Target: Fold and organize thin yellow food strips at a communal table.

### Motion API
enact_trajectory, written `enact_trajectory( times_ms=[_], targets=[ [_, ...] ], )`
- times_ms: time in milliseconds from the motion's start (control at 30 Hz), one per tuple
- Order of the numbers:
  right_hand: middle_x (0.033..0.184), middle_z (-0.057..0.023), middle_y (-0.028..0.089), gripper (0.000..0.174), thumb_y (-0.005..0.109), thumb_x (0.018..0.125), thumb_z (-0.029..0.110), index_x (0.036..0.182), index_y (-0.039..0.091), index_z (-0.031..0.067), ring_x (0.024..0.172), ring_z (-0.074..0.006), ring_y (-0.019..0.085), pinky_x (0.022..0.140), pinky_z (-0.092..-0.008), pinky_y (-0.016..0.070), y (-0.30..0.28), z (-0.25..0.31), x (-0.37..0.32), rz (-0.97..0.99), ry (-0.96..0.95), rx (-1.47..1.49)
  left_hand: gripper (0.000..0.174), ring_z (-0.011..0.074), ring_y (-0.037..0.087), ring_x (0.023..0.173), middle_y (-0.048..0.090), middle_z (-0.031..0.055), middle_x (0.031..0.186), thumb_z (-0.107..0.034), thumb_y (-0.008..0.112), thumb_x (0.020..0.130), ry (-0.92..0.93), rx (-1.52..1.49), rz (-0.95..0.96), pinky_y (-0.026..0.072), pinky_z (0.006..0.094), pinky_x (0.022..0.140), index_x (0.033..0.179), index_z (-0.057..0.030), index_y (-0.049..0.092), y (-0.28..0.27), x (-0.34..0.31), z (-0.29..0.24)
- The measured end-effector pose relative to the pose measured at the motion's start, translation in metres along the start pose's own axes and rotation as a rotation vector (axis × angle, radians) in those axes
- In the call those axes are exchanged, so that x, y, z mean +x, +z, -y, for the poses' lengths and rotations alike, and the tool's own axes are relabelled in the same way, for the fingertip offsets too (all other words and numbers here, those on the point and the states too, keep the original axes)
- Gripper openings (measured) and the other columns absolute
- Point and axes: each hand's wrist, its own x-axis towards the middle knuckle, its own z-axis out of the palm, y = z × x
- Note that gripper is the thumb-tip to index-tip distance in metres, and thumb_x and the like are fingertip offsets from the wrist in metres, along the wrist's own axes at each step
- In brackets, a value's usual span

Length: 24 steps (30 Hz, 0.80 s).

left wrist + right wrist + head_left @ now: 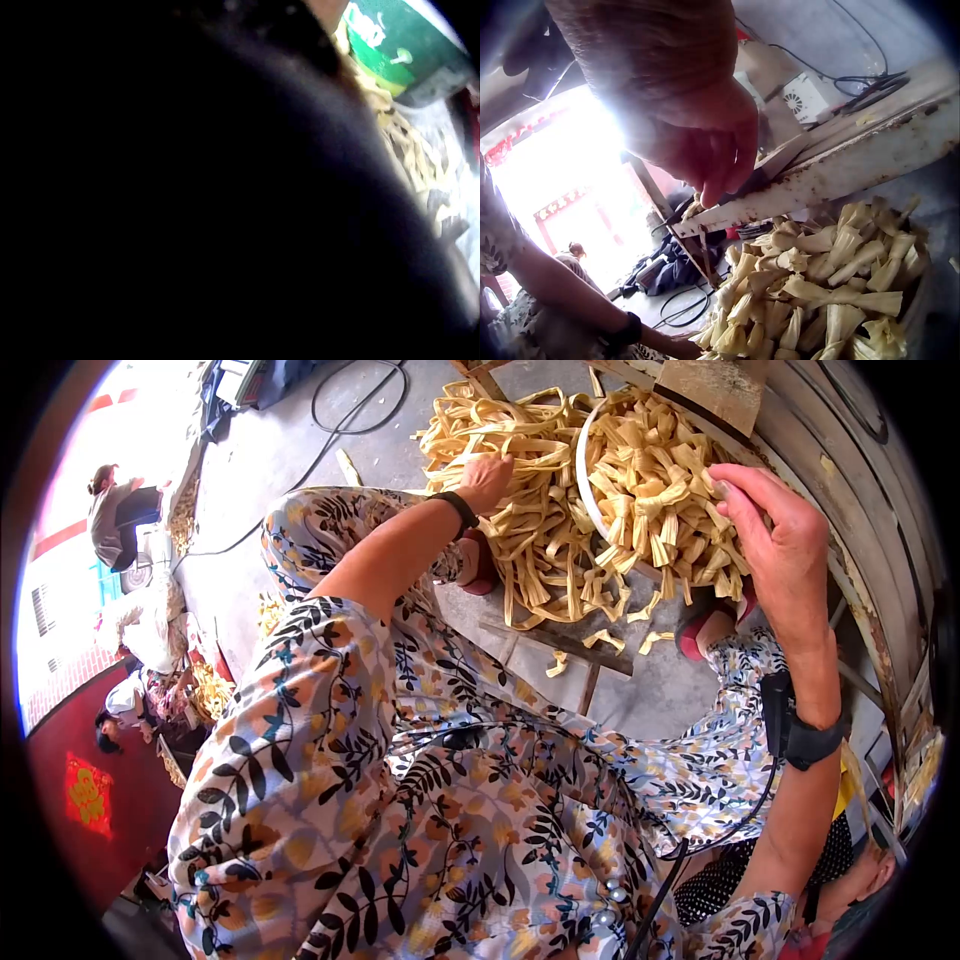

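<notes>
In the head view my left hand (pixel 485 482), with a black band at its wrist, is down in a heap of loose pale yellow strips (pixel 540 555), its curled fingers gripping among them. My right hand (pixel 785 535) hovers over the right side of a white-rimmed container (pixel 587 470) heaped with yellow knotted strips (pixel 650 485). Its fingers are bent, with the thumb near the index fingertip. In the right wrist view a small yellow bit shows beside those fingertips (pixel 711 196); I cannot tell whether they hold it. Darkness fills most of the left wrist view.
Several stray knots (pixel 603 639) lie on the floor near a wooden bar (pixel 555 645). A rusty metal frame (pixel 817 176) runs behind the knots. Cable (pixel 345 430) loops across the floor. Other people, including a seated person (pixel 118 515), are at the left. A green tub (pixel 401 49) shows in the left wrist view.
</notes>
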Motion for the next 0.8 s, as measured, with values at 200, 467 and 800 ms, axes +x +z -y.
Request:
enact_trajectory(
  times_ms=[200,467,800],
  targets=[
    [0.075,-0.0135,0.058,0.012,0.056,0.077,0.002,0.088,0.058,-0.0018,0.063,-0.0248,0.057,0.056,-0.027,0.0431,-0.001,0.005,0.005,-0.02,-0.034,0.013,0.023,0.0284,0.057,0.075,0.059,0.0092,0.077,-0.02,0.062,0.063,0.027,0.002,0.296,0.0422,0.037,0.061,0.084,-0.0113,0.057,0.021,0.005,0.031],
    [0.08,-0.0154,0.06,0.013,0.055,0.077,0.006,0.088,0.059,-0.0003,0.071,-0.0304,0.058,0.062,-0.0327,0.0448,0.009,0.003,0.01,0.04,-0.173,-0.038,0.018,0.0339,0.057,0.068,0.057,0.0143,0.068,-0.017,0.054,0.064,0.196,-0.27,0.28,0.0435,0.0421,0.058,0.074,-0.003,0.059,-0.085,-0.004,0.03],
    [0.078,-0.015,0.06,0.012,0.056,0.076,0.009,0.085,0.061,0.0021,0.071,-0.0306,0.057,0.062,-0.0349,0.0449,0.03,-0.009,0.012,0.15,-0.231,-0.075,0.009,0.0239,0.058,0.06,0.058,0.0117,0.066,-0.006,0.054,0.075,0.119,-0.293,0.176,0.0472,0.0325,0.056,0.079,0.0015,0.058,-0.134,-0.021,0.008]
  ],
)
